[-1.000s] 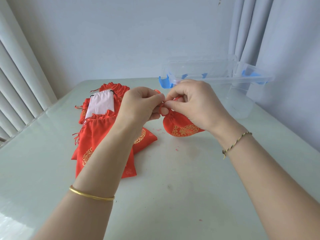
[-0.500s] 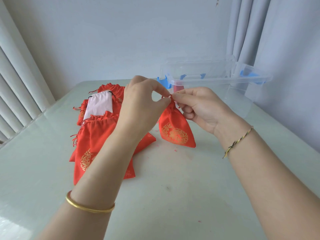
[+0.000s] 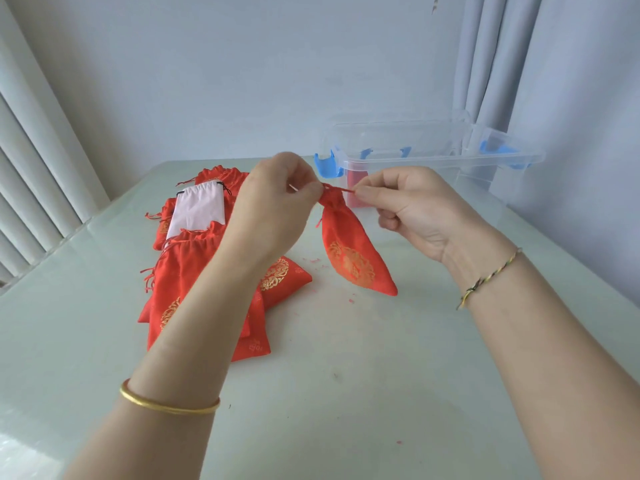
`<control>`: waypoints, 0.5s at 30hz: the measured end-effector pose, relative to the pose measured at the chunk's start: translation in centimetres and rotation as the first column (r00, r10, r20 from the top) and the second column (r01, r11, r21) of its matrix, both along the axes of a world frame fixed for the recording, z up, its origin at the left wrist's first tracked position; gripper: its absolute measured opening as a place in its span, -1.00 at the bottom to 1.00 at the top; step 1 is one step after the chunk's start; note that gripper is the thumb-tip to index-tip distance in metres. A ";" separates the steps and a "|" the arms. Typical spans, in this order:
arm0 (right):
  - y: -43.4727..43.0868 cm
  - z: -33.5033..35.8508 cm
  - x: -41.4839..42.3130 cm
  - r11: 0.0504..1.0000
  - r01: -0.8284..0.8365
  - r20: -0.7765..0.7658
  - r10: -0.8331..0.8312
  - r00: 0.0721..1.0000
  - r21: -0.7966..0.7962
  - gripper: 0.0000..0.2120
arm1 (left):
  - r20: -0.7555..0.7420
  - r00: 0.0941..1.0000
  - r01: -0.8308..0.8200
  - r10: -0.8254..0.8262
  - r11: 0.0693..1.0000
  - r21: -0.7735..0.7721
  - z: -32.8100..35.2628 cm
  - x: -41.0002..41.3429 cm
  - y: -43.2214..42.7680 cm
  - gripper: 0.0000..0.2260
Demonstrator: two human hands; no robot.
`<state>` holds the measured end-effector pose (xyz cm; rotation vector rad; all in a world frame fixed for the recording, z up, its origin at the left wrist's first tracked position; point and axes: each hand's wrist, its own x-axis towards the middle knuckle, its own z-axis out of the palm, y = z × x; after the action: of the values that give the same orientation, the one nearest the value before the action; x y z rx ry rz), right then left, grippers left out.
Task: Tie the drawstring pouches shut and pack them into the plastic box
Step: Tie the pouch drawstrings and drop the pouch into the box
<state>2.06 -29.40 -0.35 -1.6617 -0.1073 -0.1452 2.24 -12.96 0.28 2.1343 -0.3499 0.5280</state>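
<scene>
A red pouch with a gold emblem (image 3: 349,254) hangs above the table, its neck gathered tight. My left hand (image 3: 273,209) pinches the drawstring on the left of the neck. My right hand (image 3: 412,206) pinches the other end of the string on the right, and the cord runs taut between the two. The clear plastic box (image 3: 433,147) with blue clips stands behind my hands at the back right, open, with something red showing through its wall.
A heap of red pouches (image 3: 187,271) lies on the pale table (image 3: 346,393) to the left, partly under my left forearm, with a white pouch (image 3: 197,209) on top at the back. Curtains hang at the right and blinds at the left.
The pouch has been lifted off the table and now hangs upright. My hands have moved apart, drawing the string out to both sides and closing the neck.
</scene>
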 end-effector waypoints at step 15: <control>1.2 0.1 -0.7 0.818 0.125 0.198 -0.014 0.980 -0.562 -0.70 | -0.195 0.970 0.117 -0.142 0.984 -0.136 0.0 -0.2 -0.3 -0.88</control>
<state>1.37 -28.19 -0.22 -2.2586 -0.2505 -0.3520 2.02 -13.22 0.30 2.0084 -0.3299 0.2457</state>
